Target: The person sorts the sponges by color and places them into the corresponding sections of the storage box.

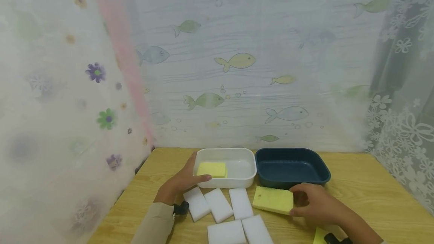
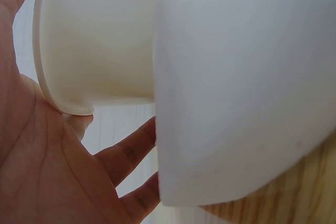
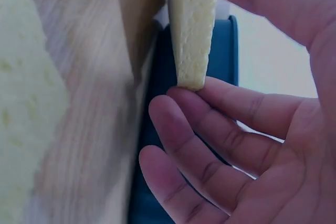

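Note:
My left hand holds the left end of a white plastic basin, thumb over its front rim. In the left wrist view the palm lies against the basin's rim. At least one yellow sponge lies inside, at the left. Between thumb and fingers, my right hand pinches the right end of another yellow sponge, tilted, in front of the dark blue basin. The right wrist view shows this sponge edge-on, its lower end at the fingertips.
Several white sponges lie on the wooden table in front of the white basin. A further yellow sponge lies partly hidden under the right wrist. Patterned curtains hang behind the table and along both sides.

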